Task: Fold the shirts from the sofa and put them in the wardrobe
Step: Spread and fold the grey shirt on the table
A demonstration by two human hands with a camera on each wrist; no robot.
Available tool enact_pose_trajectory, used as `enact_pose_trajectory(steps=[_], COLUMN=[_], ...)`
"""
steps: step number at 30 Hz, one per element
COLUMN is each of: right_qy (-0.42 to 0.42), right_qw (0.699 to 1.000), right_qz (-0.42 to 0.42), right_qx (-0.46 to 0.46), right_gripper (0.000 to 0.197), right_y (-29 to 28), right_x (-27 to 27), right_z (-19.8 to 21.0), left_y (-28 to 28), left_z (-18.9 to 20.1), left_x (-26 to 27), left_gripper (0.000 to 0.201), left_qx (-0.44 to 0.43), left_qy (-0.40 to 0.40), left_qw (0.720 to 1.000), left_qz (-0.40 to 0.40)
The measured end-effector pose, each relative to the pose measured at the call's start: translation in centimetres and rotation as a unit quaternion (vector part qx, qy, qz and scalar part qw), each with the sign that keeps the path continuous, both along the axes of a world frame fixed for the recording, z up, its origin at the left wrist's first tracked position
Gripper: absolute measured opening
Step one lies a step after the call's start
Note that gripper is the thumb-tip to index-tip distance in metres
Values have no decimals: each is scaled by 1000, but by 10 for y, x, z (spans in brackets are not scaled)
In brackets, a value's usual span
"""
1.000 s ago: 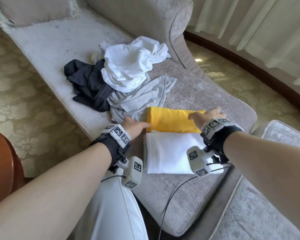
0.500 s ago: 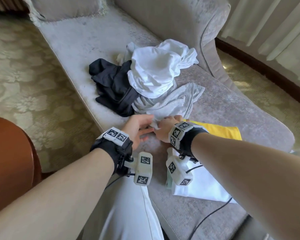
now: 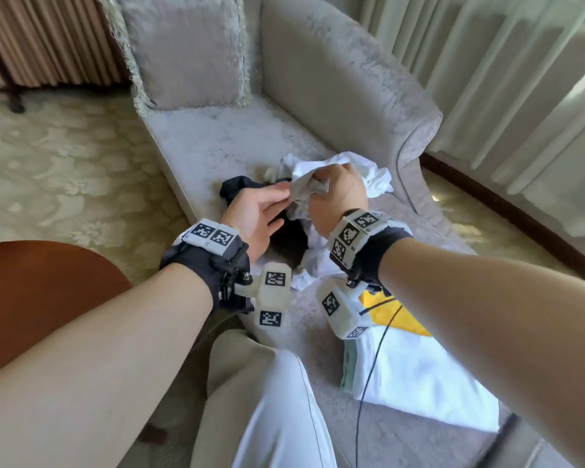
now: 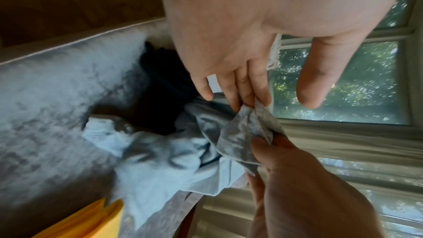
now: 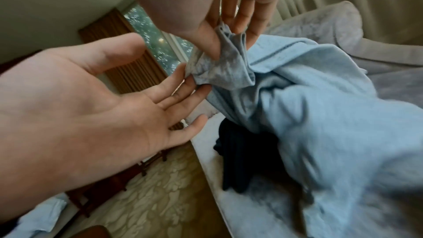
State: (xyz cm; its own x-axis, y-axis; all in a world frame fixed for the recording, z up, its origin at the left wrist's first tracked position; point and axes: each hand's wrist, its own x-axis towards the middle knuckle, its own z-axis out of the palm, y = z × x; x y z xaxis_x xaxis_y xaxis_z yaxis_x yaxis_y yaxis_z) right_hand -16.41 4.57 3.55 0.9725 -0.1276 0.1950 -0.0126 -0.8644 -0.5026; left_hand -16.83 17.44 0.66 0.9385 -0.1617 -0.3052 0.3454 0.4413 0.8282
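My right hand pinches a bunched edge of the grey shirt and holds it above the sofa; the rest hangs down to the seat. In the right wrist view, thumb and fingers clamp the grey shirt. My left hand is flat, palm up, fingertips touching the same fold. A black shirt and a crumpled white shirt lie behind. A folded yellow shirt and a folded white shirt lie on the near seat.
A fringed cushion leans at the sofa's far end, and the backrest runs along the right. A round wooden table stands at my left. Pale curtains hang on the right. My leg is against the sofa's front edge.
Both hands left the folded yellow shirt and went to the pile. My right hand took the grey shirt's edge and lifted it; my left hand came up beside it.
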Motion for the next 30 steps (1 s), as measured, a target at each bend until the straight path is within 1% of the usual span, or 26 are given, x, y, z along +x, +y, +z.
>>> enact_pose_trajectory(steps=[2, 6, 9, 10, 11, 13, 14, 15, 17, 20, 22, 23, 25, 27, 29, 30], right_qy=[-31, -80, -110, -118, -126, -153, -167, -177, -181, -171, -161, -154, -142, -141, -152, -162], right_qw=[999, 986, 973, 970, 968, 961, 957, 954, 952, 952, 949, 948, 945, 938, 930, 931], right_qz=[-5, -46, -53, -51, -49, -41, -35, -30, -22, -17, -20, -23, -24, -21, -10, 4], right_qx=[36, 140, 194, 205, 212, 228, 235, 239, 244, 255, 270, 276, 294, 316, 334, 327], right_gripper=[36, 32, 32, 32, 33, 35, 35, 34, 33, 31, 30, 29, 28, 26, 23, 23], right_y=[14, 37, 49, 52, 56, 65, 69, 73, 78, 74, 69, 67, 67, 70, 76, 80], right_x=[-9, -26, -44, -49, -55, -65, -68, -73, -80, -85, -87, -88, -89, -89, -92, -94], right_z=[29, 79, 104, 110, 118, 132, 138, 143, 149, 148, 142, 139, 137, 139, 146, 150], left_y=[16, 39, 49, 52, 55, 54, 51, 47, 38, 31, 31, 31, 34, 37, 41, 44], left_z=[20, 58, 78, 80, 79, 75, 74, 76, 82, 93, 98, 98, 99, 103, 107, 108], left_x=[-6, -23, -41, -46, -51, -60, -64, -69, -76, -80, -80, -77, -73, -75, -78, -79], left_gripper=[41, 31, 31, 35, 46, 75, 80, 79, 66, 34, 9, 3, 12, 12, 29, 39], left_qx=[-28, -47, 5, 31, 61, 136, 169, 191, 208, 239, 254, 266, 271, 226, 180, 171], left_qy=[-20, -74, -90, -89, -90, -106, -121, -138, -166, -192, -185, -177, -166, -158, -136, -130], left_qw=[999, 996, 995, 994, 992, 980, 972, 965, 959, 950, 949, 947, 948, 961, 974, 976], left_qz=[5, -26, -43, -51, -62, -99, -111, -114, -97, -55, -31, -11, 18, 16, 14, 19])
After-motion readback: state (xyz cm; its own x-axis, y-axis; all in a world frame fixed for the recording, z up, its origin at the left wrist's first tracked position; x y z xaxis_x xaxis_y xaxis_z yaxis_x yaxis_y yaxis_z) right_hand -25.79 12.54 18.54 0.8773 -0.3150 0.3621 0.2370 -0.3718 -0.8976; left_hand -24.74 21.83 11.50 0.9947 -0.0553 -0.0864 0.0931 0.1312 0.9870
